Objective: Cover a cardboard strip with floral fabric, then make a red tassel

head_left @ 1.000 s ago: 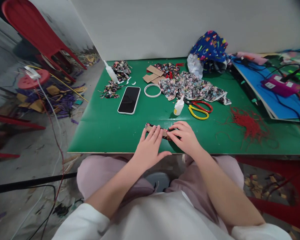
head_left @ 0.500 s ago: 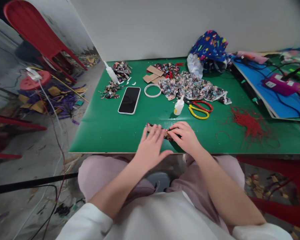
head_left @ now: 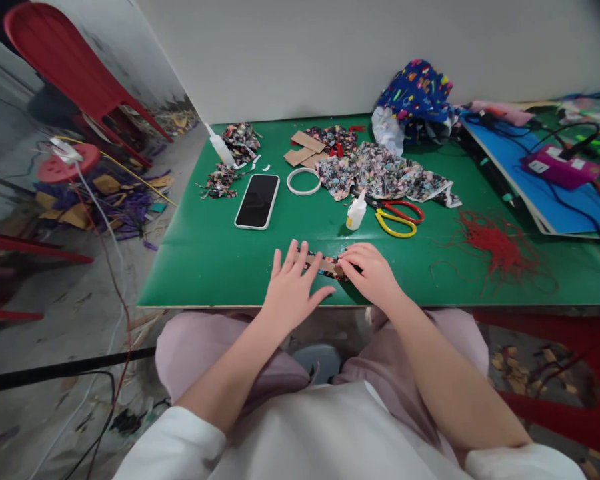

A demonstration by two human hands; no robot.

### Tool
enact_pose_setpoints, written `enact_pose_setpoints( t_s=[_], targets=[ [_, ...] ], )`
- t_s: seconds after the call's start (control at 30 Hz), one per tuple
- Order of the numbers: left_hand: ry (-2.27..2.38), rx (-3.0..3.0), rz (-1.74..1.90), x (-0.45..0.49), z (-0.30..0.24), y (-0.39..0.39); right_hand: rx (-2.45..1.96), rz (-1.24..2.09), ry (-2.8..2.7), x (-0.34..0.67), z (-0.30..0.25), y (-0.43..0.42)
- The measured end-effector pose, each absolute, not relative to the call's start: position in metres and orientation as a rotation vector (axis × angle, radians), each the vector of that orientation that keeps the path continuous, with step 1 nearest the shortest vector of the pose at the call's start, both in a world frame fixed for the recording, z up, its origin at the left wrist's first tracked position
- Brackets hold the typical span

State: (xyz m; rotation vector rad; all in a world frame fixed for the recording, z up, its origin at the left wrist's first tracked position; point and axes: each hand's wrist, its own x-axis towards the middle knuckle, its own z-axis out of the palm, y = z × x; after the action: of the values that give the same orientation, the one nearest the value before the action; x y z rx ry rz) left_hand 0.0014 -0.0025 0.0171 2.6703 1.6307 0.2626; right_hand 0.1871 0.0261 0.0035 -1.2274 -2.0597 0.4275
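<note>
A narrow cardboard strip edged with dark floral fabric [head_left: 330, 268] lies on the green table near its front edge. My left hand [head_left: 293, 290] rests over the strip's left part, fingers stretched and spread, hiding some of it. At the strip's right end, my right hand [head_left: 373, 272] has thumb and fingers closed on the fabric-edged strip. A small white glue bottle [head_left: 356, 212] stands upright beyond my right hand. Beside it lie scissors [head_left: 397, 219] with one red and one yellow handle.
A phone [head_left: 258, 202], a white ring [head_left: 303, 181] and cardboard pieces [head_left: 307, 147] lie farther back. Crumpled floral cloth [head_left: 383, 172] spreads behind the scissors. Red threads [head_left: 500, 243] are tangled at right, near a blue board [head_left: 555, 180]. A second glue bottle [head_left: 221, 147] leans at back left.
My left hand has slid left along the strip and its fingers have spread wider, uncovering more cardboard. My right hand stays at the right end. The view has shifted slightly.
</note>
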Motion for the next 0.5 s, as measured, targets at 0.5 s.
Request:
enact_pose_setpoints(
  t_s=[0.5],
  targets=[
    [1.453,2.734,0.166,0.0025,0.0172,-0.0054,-1.418,0.498,-1.646,0.1915,0.006,0.0196]
  ],
)
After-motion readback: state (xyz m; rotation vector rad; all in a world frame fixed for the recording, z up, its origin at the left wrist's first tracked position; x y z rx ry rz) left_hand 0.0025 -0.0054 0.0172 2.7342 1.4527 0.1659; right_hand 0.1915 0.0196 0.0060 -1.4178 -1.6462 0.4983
